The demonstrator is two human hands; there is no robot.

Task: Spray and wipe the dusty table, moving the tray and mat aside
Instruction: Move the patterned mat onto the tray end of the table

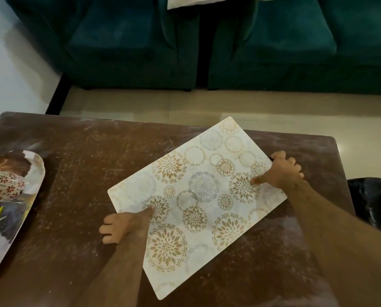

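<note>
A white mat (198, 200) printed with gold and grey flower circles lies slanted over the dusty brown table (78, 173). My left hand (124, 223) grips the mat's left long edge, thumb on top and fingers curled under. My right hand (282, 171) grips the right long edge the same way, thumb pressed on the pattern. The mat's far corner sticks out past the table's back edge. A patterned tray (33, 173) sits at the table's left edge and carries a red-flowered cup (3, 185). No spray bottle or cloth is in view.
Two dark green sofa seats (140, 45) stand beyond a strip of pale tiled floor (185, 103). A white cloth (207, 1) lies on the sofa at the top. A black object (373, 200) sits off the table's right side. White dust streaks cover the tabletop.
</note>
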